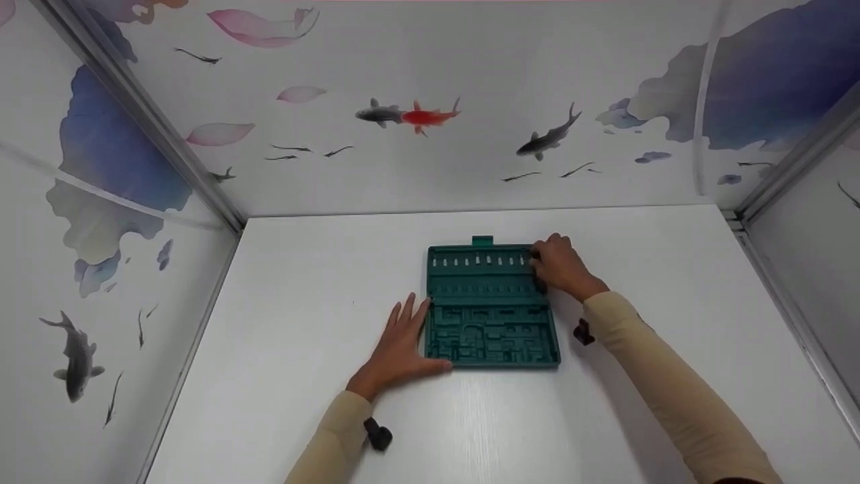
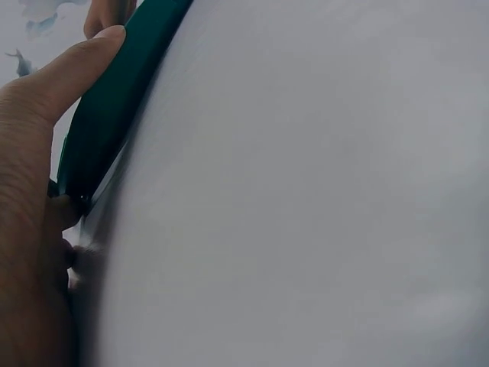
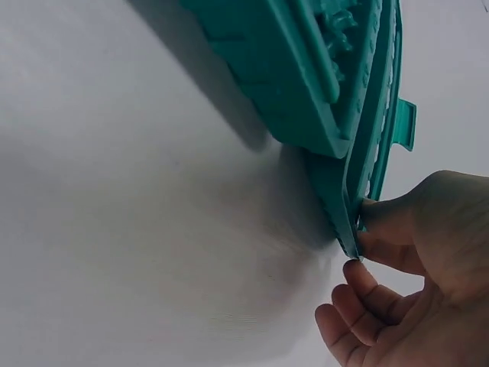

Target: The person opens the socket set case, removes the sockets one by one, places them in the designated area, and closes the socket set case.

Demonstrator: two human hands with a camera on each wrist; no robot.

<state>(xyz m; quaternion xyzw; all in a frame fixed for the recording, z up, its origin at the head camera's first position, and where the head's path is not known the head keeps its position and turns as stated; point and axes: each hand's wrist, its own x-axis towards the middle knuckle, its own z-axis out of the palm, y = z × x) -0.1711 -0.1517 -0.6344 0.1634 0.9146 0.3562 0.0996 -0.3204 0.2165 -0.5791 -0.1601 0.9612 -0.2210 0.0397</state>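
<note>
An opened green plastic tool case (image 1: 487,296) lies on the white table, its moulded slots facing up. Along its far half runs a row of small pale pieces (image 1: 477,260), and a latch tab (image 1: 482,240) sticks out from the far edge. My left hand (image 1: 400,346) lies at the near left corner, fingers spread along the left side. In the left wrist view its thumb (image 2: 95,57) rests against the case's side wall (image 2: 114,107). My right hand (image 1: 563,265) pinches the right edge near the far corner; the right wrist view shows the fingers (image 3: 374,294) curled at that edge.
The white tabletop (image 1: 302,282) spreads around the case. Panels printed with fish (image 1: 547,138) and petals stand behind and at both sides. A small black device (image 1: 377,435) hangs at the left wrist, another (image 1: 583,331) at the right.
</note>
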